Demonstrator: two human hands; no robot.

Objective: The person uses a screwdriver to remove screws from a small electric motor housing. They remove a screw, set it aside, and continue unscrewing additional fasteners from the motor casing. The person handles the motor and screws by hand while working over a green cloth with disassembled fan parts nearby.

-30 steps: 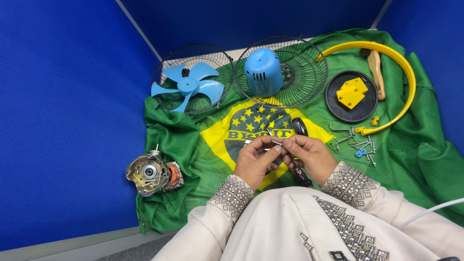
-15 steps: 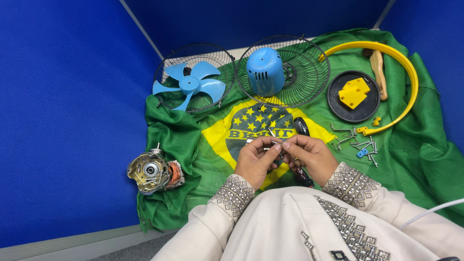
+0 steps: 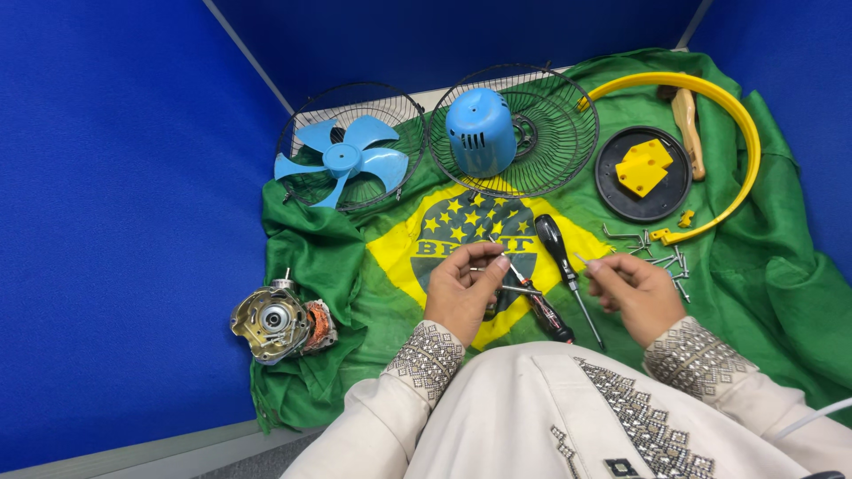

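Observation:
My left hand (image 3: 461,288) is curled above the middle of a green and yellow cloth (image 3: 763,266), its fingers closed on a small thin metal pin. My right hand (image 3: 635,288) is a hand's width to the right and pinches a tiny screw (image 3: 581,260) between thumb and forefinger. Between the hands lie two screwdrivers on the cloth: a black-handled one (image 3: 552,241) and a red-and-black one (image 3: 548,318), whose thin shaft runs under my left fingers. A pile of loose screws (image 3: 666,259) lies just beyond my right hand.
A blue fan blade (image 3: 342,160) rests in a wire guard (image 3: 302,120) at back left. A blue motor cover (image 3: 479,129) sits on a second guard (image 3: 555,133). At the right are a black disc (image 3: 612,191) bearing a yellow block, a yellow hoop (image 3: 741,124) and a wooden handle (image 3: 688,133). A bare motor (image 3: 275,319) lies left.
My hands were pressed together over the cloth's middle; now they are apart. The right hand has moved right with a small screw pinched in it.

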